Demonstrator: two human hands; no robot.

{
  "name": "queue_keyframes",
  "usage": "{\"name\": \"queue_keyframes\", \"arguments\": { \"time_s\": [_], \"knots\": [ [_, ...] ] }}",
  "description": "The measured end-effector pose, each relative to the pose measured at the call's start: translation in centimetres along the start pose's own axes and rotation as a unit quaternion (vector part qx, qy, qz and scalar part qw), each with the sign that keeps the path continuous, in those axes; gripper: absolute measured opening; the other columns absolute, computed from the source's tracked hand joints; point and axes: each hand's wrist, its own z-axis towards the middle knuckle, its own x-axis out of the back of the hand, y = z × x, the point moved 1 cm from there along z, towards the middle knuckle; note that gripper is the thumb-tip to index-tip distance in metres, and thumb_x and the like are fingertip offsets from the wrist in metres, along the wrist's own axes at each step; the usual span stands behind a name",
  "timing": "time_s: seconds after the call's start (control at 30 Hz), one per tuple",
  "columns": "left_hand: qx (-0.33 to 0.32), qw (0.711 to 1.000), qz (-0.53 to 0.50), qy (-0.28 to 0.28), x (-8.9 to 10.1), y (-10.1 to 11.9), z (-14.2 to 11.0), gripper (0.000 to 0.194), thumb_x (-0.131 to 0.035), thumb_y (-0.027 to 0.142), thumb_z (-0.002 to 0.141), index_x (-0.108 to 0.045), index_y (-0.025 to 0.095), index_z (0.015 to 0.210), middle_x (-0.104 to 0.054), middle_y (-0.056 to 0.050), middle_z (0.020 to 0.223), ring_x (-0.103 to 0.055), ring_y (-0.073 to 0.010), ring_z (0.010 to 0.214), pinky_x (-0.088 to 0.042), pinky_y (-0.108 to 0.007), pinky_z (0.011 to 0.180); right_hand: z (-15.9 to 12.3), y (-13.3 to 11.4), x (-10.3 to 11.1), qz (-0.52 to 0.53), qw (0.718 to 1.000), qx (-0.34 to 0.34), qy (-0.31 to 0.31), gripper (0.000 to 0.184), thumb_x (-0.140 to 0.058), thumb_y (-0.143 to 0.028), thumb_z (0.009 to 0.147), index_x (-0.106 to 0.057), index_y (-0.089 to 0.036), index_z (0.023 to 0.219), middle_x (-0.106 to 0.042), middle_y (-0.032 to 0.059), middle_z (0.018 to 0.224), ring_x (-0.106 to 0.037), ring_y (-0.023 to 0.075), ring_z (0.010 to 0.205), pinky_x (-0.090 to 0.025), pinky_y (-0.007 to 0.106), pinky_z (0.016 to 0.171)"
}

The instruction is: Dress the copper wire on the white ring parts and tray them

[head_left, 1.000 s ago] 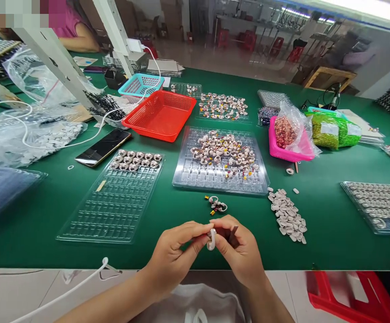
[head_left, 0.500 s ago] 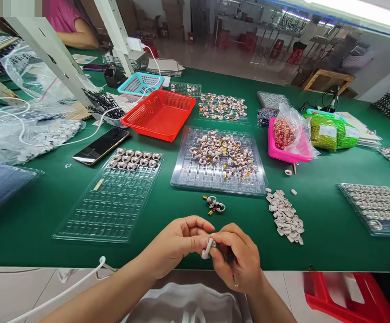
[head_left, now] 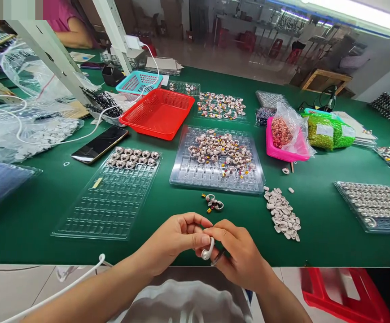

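Observation:
Over the table's front edge, my left hand pinches a small off-white, C-shaped clip-on earbud part between thumb and fingers. My right hand is closed against the same part from the other side, its fingertips touching the upper end. A thin metal piece shows beneath my right fingers; its kind is unclear. Just beyond my hands lie a couple of similar curved earbud parts with yellow tabs. Right of them is a pile of small off-white oval covers.
A clear tray carries a heap of earbud parts. Another tray at left has filled rows at its far end. Around them are a phone, a red basket, a pink basket and a filled tray at right.
The earbud part has turned in my fingers, its rounded end now showing more. My right hand has rolled over slightly, and the thin metal piece shows nearer the part.

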Motion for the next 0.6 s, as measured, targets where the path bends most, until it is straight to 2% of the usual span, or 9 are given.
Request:
{"name": "queue_keyframes", "arguments": {
  "time_s": [0.07,0.13,0.2,0.27,0.37,0.47,0.6],
  "knots": [
    [-0.007,1.000,0.010,0.007,-0.2,-0.1,-0.1,0.037,-0.087,0.030,0.073,-0.067,0.012,0.098,-0.072,-0.001,0.066,-0.064,-0.0118,0.059,-0.051,-0.024,0.064,-0.1,0.2,-0.2,0.018,0.999,0.004,0.028,0.038,-0.054,-0.013,0.091,-0.058,-0.024,0.126,-0.070,0.0080,0.099,-0.066,0.0202,0.083,-0.053,0.030,0.068],
    [-0.031,0.999,0.024,0.014,-0.2,-0.2,-0.2,0.038,-0.087,0.031,0.073,-0.068,0.014,0.101,-0.072,-0.001,0.073,-0.066,-0.0128,0.066,-0.053,-0.025,0.069,-0.2,0.5,-0.6,0.049,0.997,-0.004,0.063,0.035,-0.053,-0.013,0.091,-0.060,-0.024,0.123,-0.070,0.0070,0.096,-0.065,0.0198,0.082,-0.052,0.029,0.067],
    [-0.087,0.994,0.068,0.023,-0.1,-0.5,-0.3,0.045,-0.091,0.031,0.068,-0.071,0.018,0.105,-0.073,-0.004,0.090,-0.069,-0.0167,0.080,-0.056,-0.029,0.078,-0.6,0.7,-1.2,0.082,0.991,-0.026,0.099,0.030,-0.054,-0.016,0.092,-0.062,-0.025,0.120,-0.069,0.0059,0.094,-0.065,0.0193,0.081,-0.052,0.029,0.067],
    [-0.159,0.977,0.140,0.027,0.0,-0.8,-0.3,0.058,-0.095,0.029,0.060,-0.073,0.023,0.113,-0.071,-0.008,0.114,-0.068,-0.0242,0.105,-0.055,-0.036,0.094,-0.9,0.8,-1.8,0.108,0.985,-0.048,0.125,0.027,-0.055,-0.019,0.093,-0.064,-0.027,0.117,-0.068,0.0042,0.090,-0.064,0.0183,0.077,-0.051,0.028,0.066],
    [-0.232,0.948,0.219,-0.004,-0.1,-1.2,-0.1,0.068,-0.096,0.029,0.059,-0.072,0.030,0.123,-0.063,-0.011,0.140,-0.054,-0.0324,0.134,-0.040,-0.047,0.115,-1.3,0.7,-2.9,0.129,0.977,-0.062,0.160,0.021,-0.054,-0.024,0.095,-0.065,-0.028,0.112,-0.068,0.0022,0.085,-0.063,0.0166,0.070,-0.051,0.027,0.062],
    [-0.265,0.938,0.220,-0.045,-0.4,-1.8,0.3,0.061,-0.090,0.032,0.069,-0.071,0.034,0.127,-0.065,-0.011,0.141,-0.056,-0.0317,0.135,-0.039,-0.049,0.117,-1.5,0.5,-3.8,0.119,0.969,-0.062,0.208,0.014,-0.051,-0.026,0.096,-0.065,-0.027,0.100,-0.069,0.0018,0.084,-0.063,0.0159,0.067,-0.051,0.026,0.061],
    [-0.297,0.930,0.207,-0.056,-0.6,-2.3,0.3,0.060,-0.087,0.028,0.074,-0.068,0.037,0.130,-0.067,-0.008,0.138,-0.061,-0.0286,0.130,-0.045,-0.042,0.113,-1.6,0.4,-4.6,0.103,0.962,-0.052,0.246,0.013,-0.051,-0.026,0.096,-0.064,-0.025,0.095,-0.066,0.0010,0.077,-0.063,0.0165,0.067,-0.051,0.027,0.060]
  ]
}}
